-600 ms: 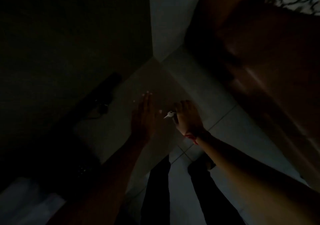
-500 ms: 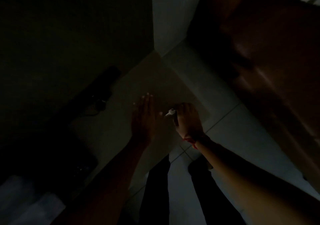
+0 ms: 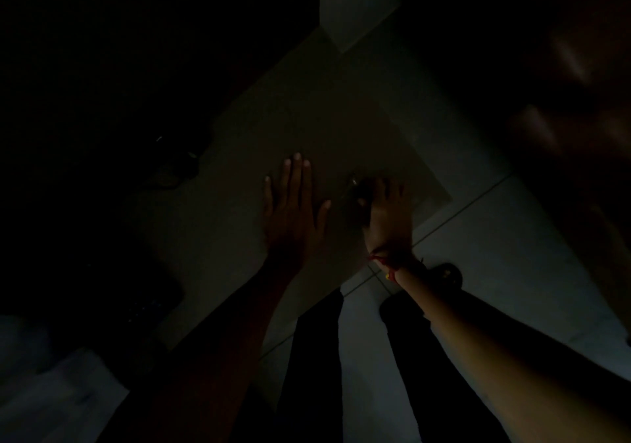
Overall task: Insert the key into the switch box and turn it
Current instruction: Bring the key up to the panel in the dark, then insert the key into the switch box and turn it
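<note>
Dark trousers (image 3: 317,357) nearest, two legs standing on pale floor tiles (image 3: 495,254), one shoe toe (image 3: 447,273) showing just right of the right wrist. Very low light throughout; fine detail mostly lost.

Left forearm reaching up from near left. Left hand (image 3: 292,210) laid flat, fingers together and extended, thumb splayed to the right, palm pressed against a broad drab flat panel (image 3: 307,108), presumably the face of the switch box. Nothing held in this hand.

Right forearm coming in from near right, red thread band (image 3: 384,261) round the wrist. Right hand (image 3: 387,215) just right of the left thumb, not touching it, fingers curled inward at the same panel. Small pale glint at its fingertips, taken as the key (image 3: 353,183); appears pinched between thumb and fingers, though grip detail cannot be told in this light. Key tip at or against the panel surface; whether inserted, cannot tell. No keyhole discernible.

Farther left, a dark looped object (image 3: 184,166) against the panel edge, unidentifiable. Farther still, a pale wall corner (image 3: 351,9) above the panel. Far right, brown glossy surface (image 3: 573,101) with blurred highlights.
</note>
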{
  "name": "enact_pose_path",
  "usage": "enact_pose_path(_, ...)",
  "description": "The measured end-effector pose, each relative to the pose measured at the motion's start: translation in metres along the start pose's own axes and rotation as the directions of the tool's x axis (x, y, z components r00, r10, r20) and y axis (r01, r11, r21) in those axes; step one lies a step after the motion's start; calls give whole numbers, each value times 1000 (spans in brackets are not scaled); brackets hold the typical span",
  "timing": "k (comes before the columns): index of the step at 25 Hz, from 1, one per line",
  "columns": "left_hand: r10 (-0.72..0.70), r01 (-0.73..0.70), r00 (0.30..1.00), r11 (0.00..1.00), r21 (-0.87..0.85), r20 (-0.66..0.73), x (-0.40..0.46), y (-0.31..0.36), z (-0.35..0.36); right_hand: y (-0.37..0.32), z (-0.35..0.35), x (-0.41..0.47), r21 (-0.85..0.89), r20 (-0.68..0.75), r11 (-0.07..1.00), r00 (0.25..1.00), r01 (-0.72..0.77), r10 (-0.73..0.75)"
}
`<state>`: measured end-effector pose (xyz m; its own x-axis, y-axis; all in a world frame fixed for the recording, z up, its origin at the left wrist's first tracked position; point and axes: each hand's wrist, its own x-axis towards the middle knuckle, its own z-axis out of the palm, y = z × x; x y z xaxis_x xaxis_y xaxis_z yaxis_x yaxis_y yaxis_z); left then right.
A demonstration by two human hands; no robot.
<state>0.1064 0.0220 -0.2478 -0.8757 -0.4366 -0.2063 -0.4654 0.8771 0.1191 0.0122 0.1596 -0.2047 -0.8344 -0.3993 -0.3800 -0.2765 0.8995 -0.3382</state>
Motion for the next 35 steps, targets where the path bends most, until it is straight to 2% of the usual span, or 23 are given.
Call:
enact_pose_path(4,-28,29,999,999,-18,46,-22,-10,40,17,37,-4,8,15,1000,1000,7,-7)
enact_pose_path(7,-56,64,988,997,-50,143,-47,-20,59,19,48,-14,129,-58,990,997,49,-42)
enact_pose_path(9,-94,109,970,993,-55,226,-59,-27,66,21,54,-14,239,-35,968,997,71,-64)
enact_pose_path(11,-108,133,952,989,-71,285,-60,-26,68,24,56,-7,363,14,932,1000,21,-28)
enact_pose_path(13,-100,128,956,988,-82,277,-55,-20,63,26,53,-5,447,-4,895,1000,11,-10)
enact_pose_path(15,-82,107,975,988,-116,205,-45,-12,51,31,47,-7,495,4,869,1000,-11,10)
enact_pose_path(19,31,-13,990,991,-133,137,-20,13,0,39,1,-14,474,40,880,999,-44,28)
enact_pose_path(21,70,-59,992,993,-105,109,-3,33,-41,36,-43,-13,472,-4,881,1000,-24,29)
enact_pose_path(26,144,-139,988,986,-91,56,48,92,-188,20,-204,4,474,-166,875,986,102,-25)
enact_pose_path(28,155,-157,988,980,-124,-26,65,120,-264,9,-283,5,480,-251,863,967,158,-38)
enact_pose_path(30,179,-187,981,975,-118,-76,80,148,-341,2,-365,5,478,-307,839,945,259,-117)
enact_pose_path(32,219,-229,968,970,-78,-122,100,172,-411,-5,-447,5,448,-250,832,940,326,-234)
enact_pose_path(33,250,-262,955,963,-56,-161,107,194,-452,-4,-495,-1,429,-283,827,923,364,-259)
enact_pose_path(35,316,-331,914,944,-15,-253,117,246,-526,8,-582,-17,447,-482,781,853,437,-202)
